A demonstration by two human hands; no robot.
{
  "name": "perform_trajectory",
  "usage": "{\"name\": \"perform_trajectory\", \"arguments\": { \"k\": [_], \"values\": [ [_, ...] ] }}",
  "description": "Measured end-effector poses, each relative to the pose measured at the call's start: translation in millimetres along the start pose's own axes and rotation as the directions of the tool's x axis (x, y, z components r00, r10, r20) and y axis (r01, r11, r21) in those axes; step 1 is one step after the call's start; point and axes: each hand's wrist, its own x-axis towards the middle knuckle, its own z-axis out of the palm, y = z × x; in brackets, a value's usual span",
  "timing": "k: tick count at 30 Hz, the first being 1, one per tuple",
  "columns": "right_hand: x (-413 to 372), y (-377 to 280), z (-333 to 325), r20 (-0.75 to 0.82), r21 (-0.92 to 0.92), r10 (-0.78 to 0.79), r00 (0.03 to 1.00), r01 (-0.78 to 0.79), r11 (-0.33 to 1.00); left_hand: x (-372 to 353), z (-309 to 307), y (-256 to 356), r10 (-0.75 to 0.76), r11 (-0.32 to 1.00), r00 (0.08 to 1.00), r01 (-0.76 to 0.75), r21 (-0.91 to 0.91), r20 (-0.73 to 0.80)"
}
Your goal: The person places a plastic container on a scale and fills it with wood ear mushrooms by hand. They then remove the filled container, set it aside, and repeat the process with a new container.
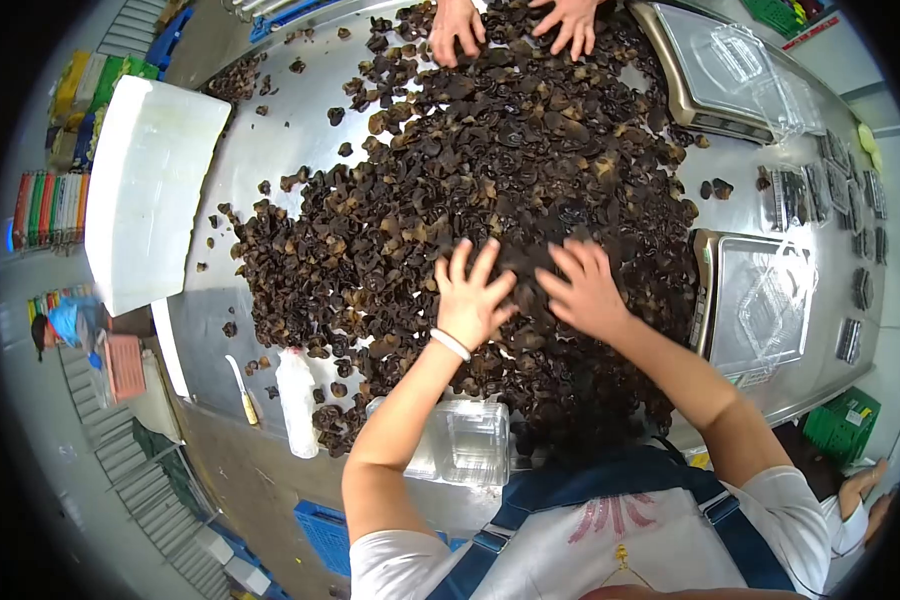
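Note:
A wide heap of dark brown wood ear mushrooms (530,180) covers the middle of a metal table (260,145). My left hand (472,303), with a white band at the wrist, rests on the near side of the heap, fingers spread and holding nothing. Close by on the right, my right hand (585,292) touches the mushrooms with its fingers apart; nothing shows in its grip. Clear plastic boxes (477,440) stand at the near edge, partly behind my left forearm. Across the table, another person's hands (457,30) lie on the heap's far end.
Two scales stand on the right, the nearer scale (763,305) and the farther scale (720,70), with clear plastic on them. Several packed trays (835,190) lie beyond. On the left are a white foam box (155,190), a knife (243,391) and a white plastic bag (296,402).

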Motion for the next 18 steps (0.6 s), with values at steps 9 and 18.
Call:
{"name": "perform_trajectory", "arguments": {
  "k": [9, 18],
  "values": [
    [-3, -5, -12, 0.252, 0.236, -0.046, 0.967, -0.015, 0.972, -33, 7, 51, -0.06, 0.979, 0.997, 0.07, -0.192, 0.056],
    [-100, -35, -26, 0.114, 0.458, 0.304, 0.946, -0.321, 0.829, -42, 0, 86, 0.045, 0.878, 0.999, -0.042, -0.476, -0.004]
  ]
}}
